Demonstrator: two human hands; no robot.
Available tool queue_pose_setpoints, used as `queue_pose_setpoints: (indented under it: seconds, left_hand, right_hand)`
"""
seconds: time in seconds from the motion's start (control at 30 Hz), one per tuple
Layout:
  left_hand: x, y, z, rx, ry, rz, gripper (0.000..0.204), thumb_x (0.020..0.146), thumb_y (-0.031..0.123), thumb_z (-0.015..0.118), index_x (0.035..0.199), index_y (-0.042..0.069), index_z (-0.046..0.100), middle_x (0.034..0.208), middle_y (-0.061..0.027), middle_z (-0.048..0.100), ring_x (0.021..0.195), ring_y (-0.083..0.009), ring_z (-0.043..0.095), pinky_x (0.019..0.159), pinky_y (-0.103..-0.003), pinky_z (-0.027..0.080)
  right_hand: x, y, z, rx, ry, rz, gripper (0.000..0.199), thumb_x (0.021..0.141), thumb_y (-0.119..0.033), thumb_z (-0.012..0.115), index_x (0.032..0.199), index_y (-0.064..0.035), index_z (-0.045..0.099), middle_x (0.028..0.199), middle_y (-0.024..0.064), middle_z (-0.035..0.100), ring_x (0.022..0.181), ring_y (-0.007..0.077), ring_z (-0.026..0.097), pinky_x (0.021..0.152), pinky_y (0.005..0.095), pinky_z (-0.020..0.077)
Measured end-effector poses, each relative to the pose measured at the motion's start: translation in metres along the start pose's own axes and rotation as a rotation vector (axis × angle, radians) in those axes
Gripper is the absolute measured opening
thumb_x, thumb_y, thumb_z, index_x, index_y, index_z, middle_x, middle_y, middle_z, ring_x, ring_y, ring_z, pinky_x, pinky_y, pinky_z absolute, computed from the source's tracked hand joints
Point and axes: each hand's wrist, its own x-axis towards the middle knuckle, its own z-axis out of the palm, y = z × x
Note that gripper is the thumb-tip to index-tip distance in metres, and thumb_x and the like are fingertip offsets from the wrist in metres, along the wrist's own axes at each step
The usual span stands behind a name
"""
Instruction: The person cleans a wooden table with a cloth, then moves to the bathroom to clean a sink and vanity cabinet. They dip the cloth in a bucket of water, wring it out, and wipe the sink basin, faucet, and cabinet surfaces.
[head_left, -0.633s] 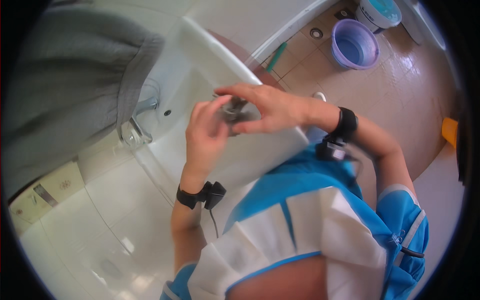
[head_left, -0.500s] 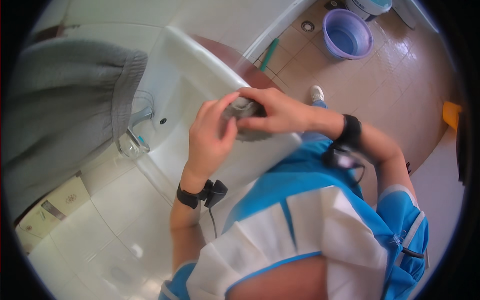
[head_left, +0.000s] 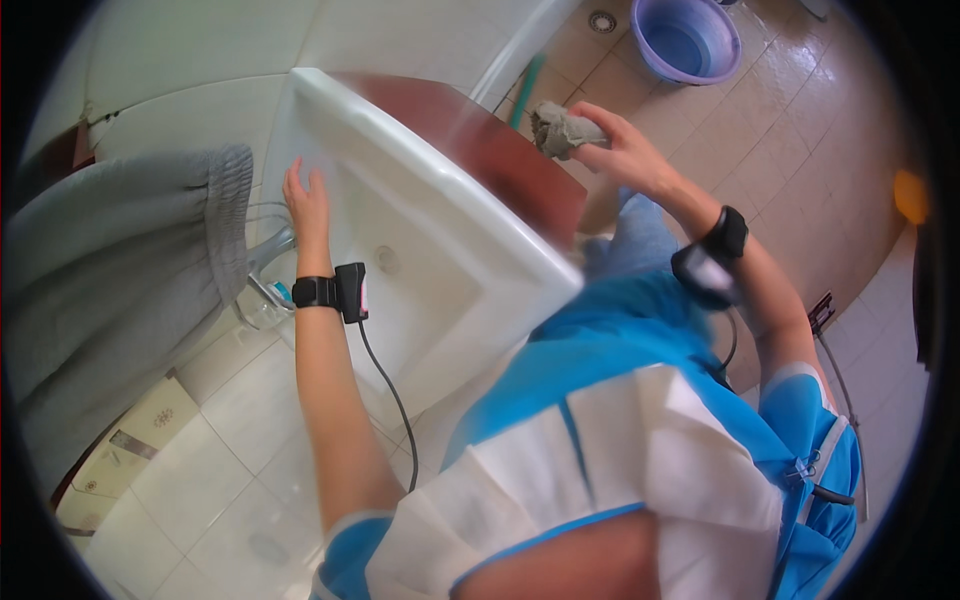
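Clutching grey cloth (head_left: 566,130), right grip (head_left: 628,155) hangs past sink edge (head_left: 445,185) over open floor (head_left: 775,165); left grip (head_left: 311,210) spread, empty.

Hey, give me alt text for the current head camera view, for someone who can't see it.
A person's right hand holds a crumpled grey cloth out past the edge of a white sink, while the open left hand is over the sink near the faucet. A purple basin stands on the tiled floor beyond.
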Motion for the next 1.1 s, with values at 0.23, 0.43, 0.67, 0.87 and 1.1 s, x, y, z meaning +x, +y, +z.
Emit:
queue_pose_setpoints:
  seconds: [0.23,0.43,0.67,0.87,1.1]
  left_hand:
    - [0.013,-0.017,0.046,0.005,0.172,-0.219,0.046,0.084,0.030,0.043,0.124,0.007,0.037,0.126,-0.0199,0.036,0.116,-0.0345,0.033,0.095,-0.046,0.025]
    - [0.002,-0.018,0.054,0.160,0.251,-0.292,0.047,0.084,0.034,0.040,0.124,0.010,0.037,0.127,-0.0181,0.034,0.114,-0.0349,0.033,0.091,-0.050,0.026]
    - [0.002,0.015,0.033,0.101,0.224,-0.318,0.045,0.082,0.033,0.040,0.120,0.010,0.038,0.122,-0.0180,0.037,0.108,-0.0358,0.037,0.091,-0.044,0.028]
    - [0.010,0.038,0.040,-0.041,0.314,-0.512,0.052,0.079,0.034,0.043,0.120,0.004,0.034,0.121,-0.0209,0.036,0.109,-0.0359,0.036,0.091,-0.043,0.028]
    - [0.002,0.032,0.038,-0.257,0.307,-0.429,0.053,0.080,0.033,0.043,0.119,-0.002,0.033,0.120,-0.0234,0.033,0.109,-0.0355,0.035,0.092,-0.040,0.029]
  right_hand:
    - [0.015,0.044,0.059,0.187,-0.115,-0.012,0.031,0.080,-0.031,0.053,0.098,-0.0054,0.050,0.094,0.0085,0.051,0.087,0.0178,0.049,0.081,0.0288,0.0385]
    - [0.007,0.064,0.111,0.233,-0.089,0.005,0.016,0.080,-0.020,0.054,0.088,-0.0068,0.048,0.093,0.0080,0.043,0.093,0.0201,0.044,0.082,0.0283,0.0361]
    - [0.021,0.055,0.139,0.181,0.049,-0.219,0.043,0.085,-0.020,0.043,0.126,-0.0077,0.036,0.123,0.0200,0.037,0.116,0.0316,0.035,0.098,0.0345,0.0271]
    - [0.024,0.028,0.145,0.205,-0.061,-0.385,0.037,0.088,-0.015,0.034,0.124,-0.0091,0.041,0.127,0.0199,0.037,0.124,0.0332,0.028,0.102,0.0391,0.0212]
    - [0.049,0.071,0.159,0.043,0.072,-0.362,0.046,0.080,-0.003,0.036,0.124,-0.0147,0.043,0.130,0.0207,0.034,0.120,0.0340,0.034,0.100,0.0375,0.0281]
